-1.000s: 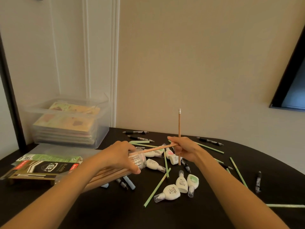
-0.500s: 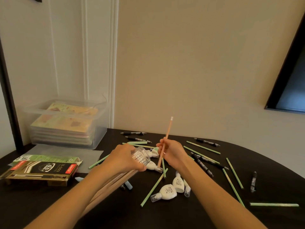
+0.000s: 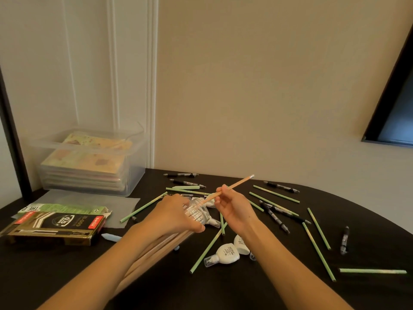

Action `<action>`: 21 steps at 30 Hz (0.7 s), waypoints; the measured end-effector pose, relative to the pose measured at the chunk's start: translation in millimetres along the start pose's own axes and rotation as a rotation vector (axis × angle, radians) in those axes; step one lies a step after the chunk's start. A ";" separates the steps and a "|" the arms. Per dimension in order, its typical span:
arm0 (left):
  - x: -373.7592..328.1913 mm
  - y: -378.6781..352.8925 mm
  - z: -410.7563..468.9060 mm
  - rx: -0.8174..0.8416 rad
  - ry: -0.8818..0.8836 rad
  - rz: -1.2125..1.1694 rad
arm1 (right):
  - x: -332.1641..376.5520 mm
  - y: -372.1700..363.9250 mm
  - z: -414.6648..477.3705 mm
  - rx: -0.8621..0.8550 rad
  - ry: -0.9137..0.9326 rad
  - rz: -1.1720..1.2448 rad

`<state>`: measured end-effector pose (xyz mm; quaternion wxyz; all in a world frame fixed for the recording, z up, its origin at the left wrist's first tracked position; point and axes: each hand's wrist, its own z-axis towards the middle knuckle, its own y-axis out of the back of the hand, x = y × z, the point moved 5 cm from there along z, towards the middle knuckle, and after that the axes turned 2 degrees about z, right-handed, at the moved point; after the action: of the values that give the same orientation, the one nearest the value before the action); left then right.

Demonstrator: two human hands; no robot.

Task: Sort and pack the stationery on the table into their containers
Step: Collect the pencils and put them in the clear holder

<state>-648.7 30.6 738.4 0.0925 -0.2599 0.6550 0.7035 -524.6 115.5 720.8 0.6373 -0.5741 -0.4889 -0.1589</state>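
My left hand (image 3: pixel 176 217) grips a clear plastic pencil tube (image 3: pixel 196 213) holding several tan pencils, which run back along my forearm. My right hand (image 3: pixel 232 206) pinches one tan pencil (image 3: pixel 237 185) with a white eraser end pointing up and right; its lower tip sits at the tube's open mouth. Green pencils (image 3: pixel 317 249), black pens (image 3: pixel 274 218) and white correction-tape dispensers (image 3: pixel 225 253) lie scattered on the black table (image 3: pixel 368 220).
A clear plastic bin (image 3: pixel 89 162) with stacked notebooks stands at the back left by the wall. In front of it lie a translucent sheet (image 3: pixel 89 199), a green box (image 3: pixel 60 208) and a black-and-gold pen box (image 3: pixel 55 227). A pale blue piece (image 3: pixel 110 237) lies near the boxes.
My right hand tilted the tan pencil from upright to slanted and brought its tip to the tube's mouth. The left hand keeps holding the tube, shifted slightly.
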 end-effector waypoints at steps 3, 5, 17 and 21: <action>0.3 -7.6 -0.2 0.009 -0.008 0.018 | -12.0 -4.1 -9.6 0.134 -0.082 -0.194; 3.0 -14.0 -0.7 0.012 0.005 -0.006 | -16.4 -5.3 -16.1 0.196 -0.082 -0.388; 11.7 -25.9 -1.8 -0.002 0.064 -0.106 | -6.8 2.2 -23.6 0.047 0.060 -0.452; 9.6 -23.5 -3.9 -0.010 0.050 -0.132 | -16.2 -7.8 -26.1 0.048 -0.053 -0.538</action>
<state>-644.8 27.7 713.3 0.1209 -0.3203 0.6350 0.6925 -526.7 84.2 715.8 0.5725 -0.4121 -0.6440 -0.2960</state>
